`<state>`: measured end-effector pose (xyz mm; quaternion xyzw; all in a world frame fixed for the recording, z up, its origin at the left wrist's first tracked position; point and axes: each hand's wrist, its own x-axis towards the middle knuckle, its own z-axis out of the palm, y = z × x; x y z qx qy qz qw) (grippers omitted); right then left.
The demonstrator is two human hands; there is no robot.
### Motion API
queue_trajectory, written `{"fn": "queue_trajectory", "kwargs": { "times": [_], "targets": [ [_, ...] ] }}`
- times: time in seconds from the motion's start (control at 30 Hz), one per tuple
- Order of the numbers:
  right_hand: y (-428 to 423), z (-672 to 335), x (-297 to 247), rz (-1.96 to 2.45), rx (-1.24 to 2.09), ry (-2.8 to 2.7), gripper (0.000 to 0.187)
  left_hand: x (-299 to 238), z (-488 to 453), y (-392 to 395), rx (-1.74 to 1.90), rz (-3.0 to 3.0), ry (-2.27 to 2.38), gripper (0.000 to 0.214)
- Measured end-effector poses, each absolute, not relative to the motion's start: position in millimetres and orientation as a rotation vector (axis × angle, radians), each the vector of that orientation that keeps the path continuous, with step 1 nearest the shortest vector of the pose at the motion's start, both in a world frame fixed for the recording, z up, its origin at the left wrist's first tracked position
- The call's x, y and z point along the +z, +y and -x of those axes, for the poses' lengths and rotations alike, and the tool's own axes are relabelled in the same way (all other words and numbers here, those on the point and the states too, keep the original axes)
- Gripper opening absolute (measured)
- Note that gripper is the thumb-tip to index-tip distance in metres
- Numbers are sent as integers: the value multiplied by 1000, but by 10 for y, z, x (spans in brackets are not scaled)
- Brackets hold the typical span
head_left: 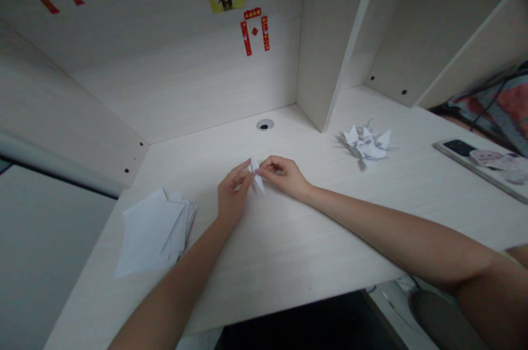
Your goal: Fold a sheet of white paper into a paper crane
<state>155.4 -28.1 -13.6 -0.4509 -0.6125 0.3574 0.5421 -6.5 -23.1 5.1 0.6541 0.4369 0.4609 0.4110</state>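
Observation:
Both my hands meet over the middle of a pale wooden desk (289, 240). Between them is a small folded white paper piece (256, 174), narrow and pointed. My left hand (231, 191) pinches its left side with fingers closed. My right hand (284, 175) pinches its right side, fingers curled round it. The paper is partly hidden by my fingertips.
A loose stack of white paper sheets (154, 231) lies at the left. A heap of folded white paper figures (366, 143) sits at the back right. A phone (482, 165) lies at the far right. A cable hole (264, 125) is behind my hands, by an upright shelf divider (325, 42).

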Motion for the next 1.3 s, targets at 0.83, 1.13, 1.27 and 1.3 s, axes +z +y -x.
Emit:
{"fn": "queue_trajectory", "kwargs": {
  "times": [0.83, 1.13, 1.27, 1.3],
  "targets": [
    [-280, -1559, -159, 1124, 815, -1481, 20, 40, 50, -124, 1081, -1355, 1172, 27],
    [-306, -1557, -121, 1196, 720, -1528, 21, 44, 52, -147, 1100, -1410, 1181, 22],
    [-307, -1568, -121, 1220, 651, -1569, 24, 80, 35, -177, 1104, -1478, 1163, 22],
    [-307, -1570, -122, 1222, 648, -1575, 24, 85, 31, -181, 1107, -1480, 1164, 22]
  ]
}}
